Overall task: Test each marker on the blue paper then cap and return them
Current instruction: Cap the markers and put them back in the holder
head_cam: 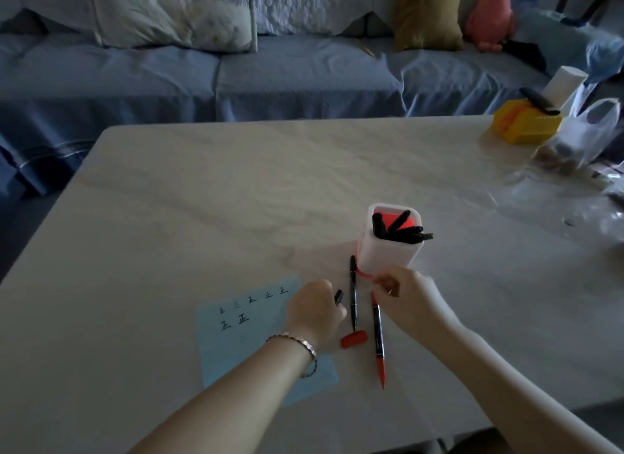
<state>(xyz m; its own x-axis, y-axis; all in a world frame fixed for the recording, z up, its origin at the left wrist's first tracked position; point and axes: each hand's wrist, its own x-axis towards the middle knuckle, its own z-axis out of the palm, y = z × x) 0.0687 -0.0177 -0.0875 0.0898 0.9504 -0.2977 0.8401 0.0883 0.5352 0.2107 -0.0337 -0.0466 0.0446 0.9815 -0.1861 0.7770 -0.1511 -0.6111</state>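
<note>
In front of the white holder (388,251) and to its left, the blue paper (229,338) carries seven written test marks. Straight in front of the holder lie a red marker (379,338), a loose red cap (354,339) and a black marker (353,293), none of them returned yet. The left hand (315,313), front-left of the holder, curls round a small black cap (338,297). The right hand (403,293) sits at the holder's foot with fingers curled; whether it grips anything cannot be told. Several black markers (400,229) stand inside the holder. Testing looks well along; capping and returning the two loose markers remain.
</note>
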